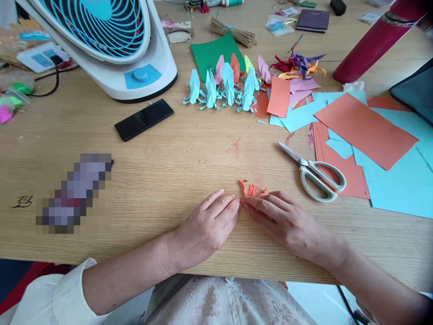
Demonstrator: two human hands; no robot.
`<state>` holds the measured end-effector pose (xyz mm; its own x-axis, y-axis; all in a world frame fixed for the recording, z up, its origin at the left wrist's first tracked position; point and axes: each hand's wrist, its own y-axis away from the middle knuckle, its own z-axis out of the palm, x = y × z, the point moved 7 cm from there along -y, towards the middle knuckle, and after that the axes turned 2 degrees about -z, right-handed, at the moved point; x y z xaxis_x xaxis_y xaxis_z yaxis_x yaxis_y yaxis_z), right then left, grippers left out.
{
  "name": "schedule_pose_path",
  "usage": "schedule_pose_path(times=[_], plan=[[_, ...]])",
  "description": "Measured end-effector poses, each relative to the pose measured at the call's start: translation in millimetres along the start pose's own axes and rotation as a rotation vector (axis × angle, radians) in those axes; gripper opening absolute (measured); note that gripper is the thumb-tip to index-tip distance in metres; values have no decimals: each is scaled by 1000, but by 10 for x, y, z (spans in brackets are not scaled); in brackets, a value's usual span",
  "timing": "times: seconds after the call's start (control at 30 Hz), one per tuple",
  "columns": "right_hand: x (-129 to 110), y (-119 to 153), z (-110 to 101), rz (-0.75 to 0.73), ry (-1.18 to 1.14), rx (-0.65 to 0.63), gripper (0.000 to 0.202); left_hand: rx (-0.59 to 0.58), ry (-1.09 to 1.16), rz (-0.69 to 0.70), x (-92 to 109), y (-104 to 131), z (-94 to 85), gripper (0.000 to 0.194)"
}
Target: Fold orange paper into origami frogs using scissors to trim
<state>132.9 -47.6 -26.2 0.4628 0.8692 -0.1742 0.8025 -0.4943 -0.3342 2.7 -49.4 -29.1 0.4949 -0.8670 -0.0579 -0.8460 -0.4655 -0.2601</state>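
A small folded orange paper figure (252, 190) with thin, bent limbs lies on the table in front of me. My right hand (294, 223) closes its fingertips on the near side of the figure. From the other side, my left hand (209, 223) has its fingers pressed together at the figure's left edge; the thumb is hidden. Farther back stand finished folded figures of similar shape: several light blue ones (228, 85), plus pink, orange and green ones behind. Scissors (316, 174) with pale handles lie to the right of my right hand, blades partly apart.
Orange sheets (367, 131) and light blue sheets (399, 185) overlap on the right. A fan (149, 58) stands at back left, near a black phone (144, 119). A blurred-out object (74, 194) lies left. A red bottle (368, 47) stands at back right; a green sheet (203, 54) lies behind the figures.
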Motion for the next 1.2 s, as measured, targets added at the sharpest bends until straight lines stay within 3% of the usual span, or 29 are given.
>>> schedule_pose_path(times=[0.13, 0.23, 0.47, 0.67, 0.8, 0.97, 1.2], plan=[[222, 95, -31, 209, -287, 31, 31, 7, 37, -10, -5, 27, 18, 38], [312, 141, -89, 323, -376, 107, 25, 18, 75, -18, -22, 42, 16, 39], [122, 96, -62, 129, -201, 48, 24, -12, 95, -26, -17, 59, 9, 38], [151, 145, -56, 102, -105, -13, 33, 16, 125, -26, -27, 62, -33, 36], [44, 144, -73, 66, -18, -40, 32, 18, 155, -29, -22, 89, -44, 35], [-88, 180, 9, 161, 25, -130, 37, -23, 147, -69, -13, 88, -27, 35], [-175, 203, -54, 116, 31, -34, 45, -39, 155, -62, -4, 71, 21, 39]])
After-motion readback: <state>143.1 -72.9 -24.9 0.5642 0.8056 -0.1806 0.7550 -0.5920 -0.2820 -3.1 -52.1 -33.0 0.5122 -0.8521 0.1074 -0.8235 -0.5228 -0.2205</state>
